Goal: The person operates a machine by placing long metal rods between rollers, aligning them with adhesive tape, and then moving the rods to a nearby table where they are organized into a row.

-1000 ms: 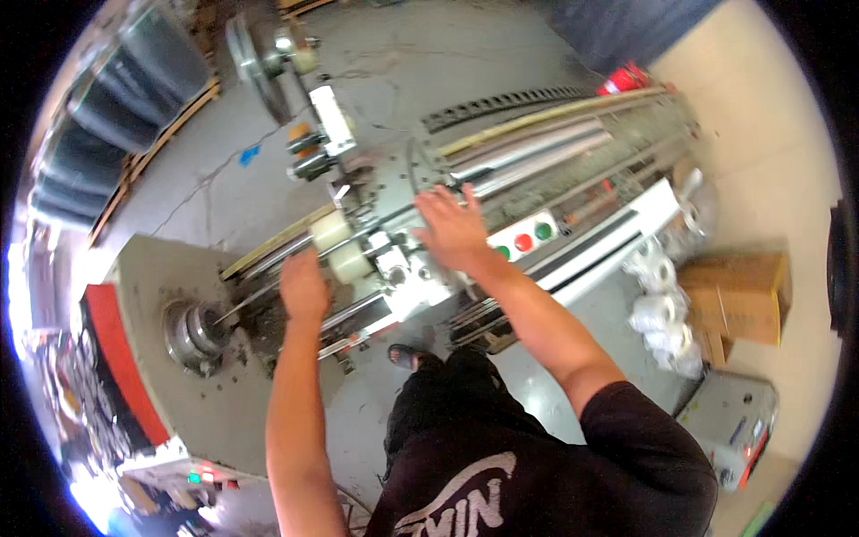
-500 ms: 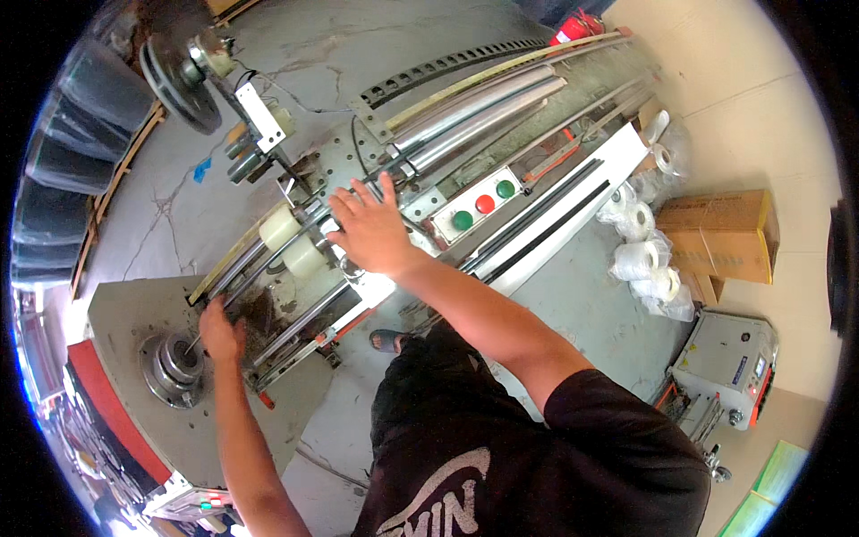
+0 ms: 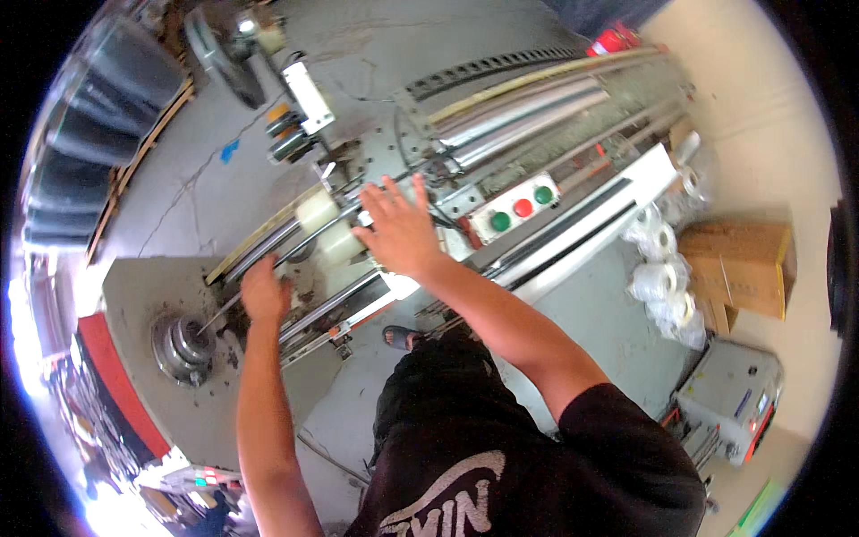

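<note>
Left grip (image 3: 266,291) around rod (image 3: 222,312), now farther from chuck (image 3: 187,345); right grip (image 3: 402,234) splayed

A smooth grey floor (image 3: 492,31), run through with thin, branching cracks and marked by a small bright-blue scrap (image 3: 230,150), spread out before me. Tall, dark bundles in glossy plastic (image 3: 116,107) stood on a pale wooden pallet (image 3: 143,148). Opposite rose a plain cream wall (image 3: 761,134) — near it sat a red fire extinguisher (image 3: 613,39), plastic-wrapped white rolls (image 3: 658,282) and a brown cardboard box (image 3: 734,264). Harsh white light (image 3: 98,515) glared at the room's far-left edge.
</note>
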A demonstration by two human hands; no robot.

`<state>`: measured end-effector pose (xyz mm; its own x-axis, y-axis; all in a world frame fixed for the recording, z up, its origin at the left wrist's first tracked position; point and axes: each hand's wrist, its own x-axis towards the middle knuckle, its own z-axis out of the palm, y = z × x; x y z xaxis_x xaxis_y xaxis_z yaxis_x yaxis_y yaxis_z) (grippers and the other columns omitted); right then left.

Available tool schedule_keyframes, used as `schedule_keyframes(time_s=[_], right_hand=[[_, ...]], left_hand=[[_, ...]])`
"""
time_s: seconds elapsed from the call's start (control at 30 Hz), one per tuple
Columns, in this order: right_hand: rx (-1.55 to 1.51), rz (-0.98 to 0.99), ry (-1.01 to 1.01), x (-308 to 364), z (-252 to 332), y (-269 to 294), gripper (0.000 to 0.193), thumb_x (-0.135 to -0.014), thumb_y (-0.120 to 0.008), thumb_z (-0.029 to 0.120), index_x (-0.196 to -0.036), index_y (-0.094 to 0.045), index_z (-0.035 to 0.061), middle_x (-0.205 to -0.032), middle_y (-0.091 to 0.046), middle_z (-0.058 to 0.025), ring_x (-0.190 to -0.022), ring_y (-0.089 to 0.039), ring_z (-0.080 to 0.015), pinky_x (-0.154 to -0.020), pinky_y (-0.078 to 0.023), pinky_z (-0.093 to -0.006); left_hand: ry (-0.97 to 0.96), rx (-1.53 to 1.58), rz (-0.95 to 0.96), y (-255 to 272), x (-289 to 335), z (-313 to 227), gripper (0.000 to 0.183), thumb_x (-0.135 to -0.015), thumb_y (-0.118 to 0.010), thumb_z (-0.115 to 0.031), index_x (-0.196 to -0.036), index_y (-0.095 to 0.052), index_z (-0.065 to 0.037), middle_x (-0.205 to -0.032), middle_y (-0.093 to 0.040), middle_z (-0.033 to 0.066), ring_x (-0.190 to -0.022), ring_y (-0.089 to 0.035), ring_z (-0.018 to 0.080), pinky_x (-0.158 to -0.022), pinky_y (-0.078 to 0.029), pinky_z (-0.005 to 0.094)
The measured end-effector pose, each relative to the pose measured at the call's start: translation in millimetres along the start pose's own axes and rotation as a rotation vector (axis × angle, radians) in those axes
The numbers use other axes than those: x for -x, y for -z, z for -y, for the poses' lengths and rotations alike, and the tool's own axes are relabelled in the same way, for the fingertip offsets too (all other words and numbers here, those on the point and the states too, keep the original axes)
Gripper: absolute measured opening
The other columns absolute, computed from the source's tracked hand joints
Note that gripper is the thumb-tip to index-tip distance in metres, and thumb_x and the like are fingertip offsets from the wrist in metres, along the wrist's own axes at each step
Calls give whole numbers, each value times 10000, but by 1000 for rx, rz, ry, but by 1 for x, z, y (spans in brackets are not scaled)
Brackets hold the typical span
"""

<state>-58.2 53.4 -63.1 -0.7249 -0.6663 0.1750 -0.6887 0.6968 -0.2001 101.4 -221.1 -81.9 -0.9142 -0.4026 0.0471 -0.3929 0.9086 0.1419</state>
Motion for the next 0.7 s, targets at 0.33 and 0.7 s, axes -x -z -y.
schedule_keyframes(time_s=[0.33,0.7], right_hand=[[25,-26,73,-1,-6,16,641,-1044,-553,473,-1510,-513,35,-1575,-519,-140,-1524,-400,-317,-1252,-93,-676],[121,-5,116,1,-8,6,658,-1065,-511,478,-1556,-449,44,-1593,-490,-129,-1529,-379,-309,-1265,-78,-640]], left_hand=[[-24,17,-44,-12,-30,-93,226,-808,-694,-53,-1027,-643,-84,-996,-713,129,-980,-685,338,-908,-537,472],[-64,70,-125,-5,-10,-44,212,-777,-688,-22,-969,-617,-80,-941,-701,125,-965,-682,329,-932,-512,448]])
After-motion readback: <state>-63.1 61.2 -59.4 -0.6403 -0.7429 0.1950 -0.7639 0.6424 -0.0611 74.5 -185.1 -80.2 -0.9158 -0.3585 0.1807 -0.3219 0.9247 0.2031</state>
